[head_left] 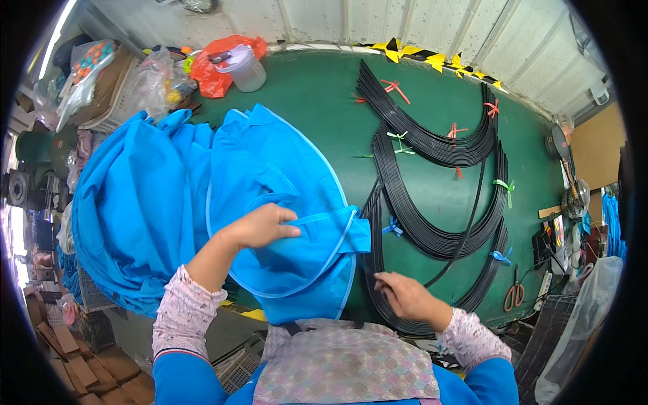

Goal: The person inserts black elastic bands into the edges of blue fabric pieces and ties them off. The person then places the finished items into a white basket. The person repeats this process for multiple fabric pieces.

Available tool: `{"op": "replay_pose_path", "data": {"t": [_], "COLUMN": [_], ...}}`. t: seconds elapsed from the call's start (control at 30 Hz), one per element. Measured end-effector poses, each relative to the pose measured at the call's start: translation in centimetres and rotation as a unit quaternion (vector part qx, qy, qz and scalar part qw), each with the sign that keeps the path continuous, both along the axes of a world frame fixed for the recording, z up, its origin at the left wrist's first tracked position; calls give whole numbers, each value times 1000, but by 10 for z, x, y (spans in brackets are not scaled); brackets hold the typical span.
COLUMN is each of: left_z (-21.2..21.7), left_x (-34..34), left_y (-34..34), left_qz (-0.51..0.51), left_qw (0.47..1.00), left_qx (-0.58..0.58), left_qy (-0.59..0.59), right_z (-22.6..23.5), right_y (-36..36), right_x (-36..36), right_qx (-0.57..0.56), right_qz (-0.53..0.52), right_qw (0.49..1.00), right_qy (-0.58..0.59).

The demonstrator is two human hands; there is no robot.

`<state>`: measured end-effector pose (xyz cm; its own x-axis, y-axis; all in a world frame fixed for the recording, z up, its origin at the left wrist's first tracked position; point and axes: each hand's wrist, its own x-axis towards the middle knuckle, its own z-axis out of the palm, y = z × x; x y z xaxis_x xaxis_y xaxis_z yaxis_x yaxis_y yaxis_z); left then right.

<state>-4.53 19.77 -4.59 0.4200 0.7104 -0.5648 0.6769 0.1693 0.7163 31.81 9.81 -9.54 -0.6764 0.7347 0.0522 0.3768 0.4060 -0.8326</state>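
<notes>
Head view of a green worktable (317, 101). The left hand (260, 226), fingers flat and extended, presses down on a piece of blue fabric with pale piped edging (290, 182) at centre frame, near a sewn band that crosses the piece; it pins the cloth and grips nothing. The right hand (405, 297), lower centre-right, lies palm down with loosely curled fingers on the near end of a bundle of thin black rods (432, 236); whether a single rod is pinched between the fingertips cannot be told.

The rods lie in long curved bundles across the right half of the table, bound at intervals with red, green and blue ties (503, 256). To the left of the pressed piece, a large heap of the same blue fabric (135, 216) spills over the table edge.

Judged from this arrangement, good handling calls for the left hand to hold the cloth taut and flat beside the edging while the right hand separates one rod cleanly from its bundle, so that the neighbouring rods stay in their ties.

Upper left: a lidded translucent jug (244, 67) against an orange plastic bag (216, 67). Lower right: orange-handled scissors (514, 295).
</notes>
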Motion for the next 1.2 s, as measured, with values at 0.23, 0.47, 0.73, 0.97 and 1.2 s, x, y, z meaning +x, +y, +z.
{"op": "replay_pose_path", "data": {"t": [0.23, 0.47, 0.73, 0.97, 1.2], "left_z": [35, 48, 44, 35, 14], "left_x": [-36, -39, 37, 18, 3], "left_y": [-26, -62, -124, -141, -160], "left_qz": [75, 0, -210, -103, -9], "left_qw": [989, 965, 895, 789, 853], "left_qx": [0, 253, 393, 605, 517], "left_qy": [-129, -64, -8, 34, -72], "right_z": [44, 75, 76, 50, 73], "right_y": [-37, -30, -43, -47, -42], "right_x": [-23, -28, -70, -13, 27], "right_qx": [143, 125, 84, 109, -39], "right_qz": [-139, -81, 5, 31, 67], "right_qw": [979, 989, 996, 988, 989], "right_qy": [-42, -17, -23, -109, -123]}}
